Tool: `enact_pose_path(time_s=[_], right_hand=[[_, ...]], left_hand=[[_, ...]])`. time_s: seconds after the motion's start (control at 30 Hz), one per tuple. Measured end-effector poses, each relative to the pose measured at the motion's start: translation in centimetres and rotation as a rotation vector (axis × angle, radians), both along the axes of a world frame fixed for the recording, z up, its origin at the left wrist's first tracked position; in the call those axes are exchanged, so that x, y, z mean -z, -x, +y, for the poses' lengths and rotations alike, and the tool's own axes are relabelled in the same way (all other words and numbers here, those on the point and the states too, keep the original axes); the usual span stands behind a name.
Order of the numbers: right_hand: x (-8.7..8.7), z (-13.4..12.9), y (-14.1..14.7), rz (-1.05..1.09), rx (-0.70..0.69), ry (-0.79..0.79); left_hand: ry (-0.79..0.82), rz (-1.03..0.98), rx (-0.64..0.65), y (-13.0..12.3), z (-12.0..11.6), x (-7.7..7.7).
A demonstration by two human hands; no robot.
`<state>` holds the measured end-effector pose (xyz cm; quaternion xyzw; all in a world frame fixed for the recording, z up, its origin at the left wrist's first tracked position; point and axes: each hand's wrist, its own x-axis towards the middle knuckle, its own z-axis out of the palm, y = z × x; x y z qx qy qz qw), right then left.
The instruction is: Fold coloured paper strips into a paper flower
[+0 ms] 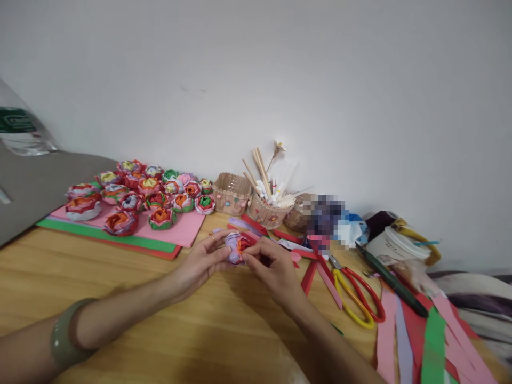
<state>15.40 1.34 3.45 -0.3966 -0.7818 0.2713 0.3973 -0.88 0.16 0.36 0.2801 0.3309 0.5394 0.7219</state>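
Note:
A small paper flower (235, 248), lavender outside with red and orange inside, is held above the wooden table in front of me. My left hand (206, 256) grips its left side between thumb and fingers. On the flower's right side, the thumb and forefinger of my right hand (274, 266) pinch its red and orange petals. The fingers hide part of the flower. A ring and a green bangle (66, 330) are on my left hand and wrist.
Several finished paper flowers (150, 185) sit on coloured sheets (188, 229) at left. Decorated baskets (232, 193), one holding sticks, stand along the wall. Scissors (356, 298), a dark green pen-like tool (394, 280), paper strips (434, 341) and a white tub (396, 245) lie at right.

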Motion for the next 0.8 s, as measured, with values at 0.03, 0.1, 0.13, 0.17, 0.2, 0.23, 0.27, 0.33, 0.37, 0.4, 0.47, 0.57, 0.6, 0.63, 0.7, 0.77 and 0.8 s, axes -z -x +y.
enact_pose_path(time_s=[0.03,0.1,0.13,0.17,0.2,0.23,0.27,0.33,0.37,0.4,0.47,0.57,0.6,0.63,0.7,0.77,0.8], right_hand=[[0.01,0.02,-0.03,0.001,0.001,0.004],[0.06,0.01,-0.04,-0.004,0.006,0.01],[0.09,0.0,-0.02,-0.007,0.008,0.013],[0.13,-0.01,0.0,-0.009,0.009,0.015],[0.16,-0.03,0.02,-0.009,0.009,0.015],[0.19,-0.04,0.05,-0.007,0.009,0.015],[0.22,-0.04,0.06,-0.006,0.01,0.015],[0.25,-0.03,0.06,-0.007,0.009,0.018],[0.24,-0.02,0.04,-0.011,0.007,0.021],[0.22,-0.01,0.0,-0.018,0.005,0.021],[0.11,0.0,-0.12,-0.041,-0.012,0.012],[-0.06,-0.01,-0.3,-0.082,-0.04,-0.02],[-0.08,-0.01,-0.33,-0.093,-0.043,-0.029],[-0.07,-0.01,-0.34,-0.101,-0.039,-0.035],[0.07,0.0,-0.28,-0.107,-0.015,-0.038],[0.31,0.03,-0.16,-0.092,0.02,-0.029],[0.44,0.03,-0.09,-0.082,0.037,-0.02]], left_hand=[[-0.003,0.0,0.01,0.01,0.0,-0.01],[-0.006,-0.001,0.023,0.04,0.0,-0.01],[-0.004,-0.003,0.028,0.05,-0.01,-0.01],[-0.004,-0.004,0.034,0.06,-0.03,-0.01],[-0.006,-0.006,0.04,0.07,-0.05,-0.02],[-0.008,-0.006,0.047,0.08,-0.07,-0.02],[-0.011,-0.005,0.053,0.08,-0.08,-0.02],[-0.012,0.0,0.06,0.08,-0.1,-0.03],[-0.008,0.002,0.06,0.07,-0.09,-0.04],[-0.004,0.003,0.057,0.07,-0.09,-0.03],[-0.009,0.0,0.05,0.06,-0.06,0.0],[-0.022,-0.003,0.035,0.03,0.0,0.1],[-0.017,-0.004,0.026,0.02,0.02,0.13],[-0.008,-0.003,0.013,0.0,0.04,0.15],[0.007,-0.001,-0.009,-0.03,0.06,0.17],[-0.004,0.002,0.003,-0.04,0.04,0.15],[-0.013,0.004,0.018,-0.05,0.02,0.13]])
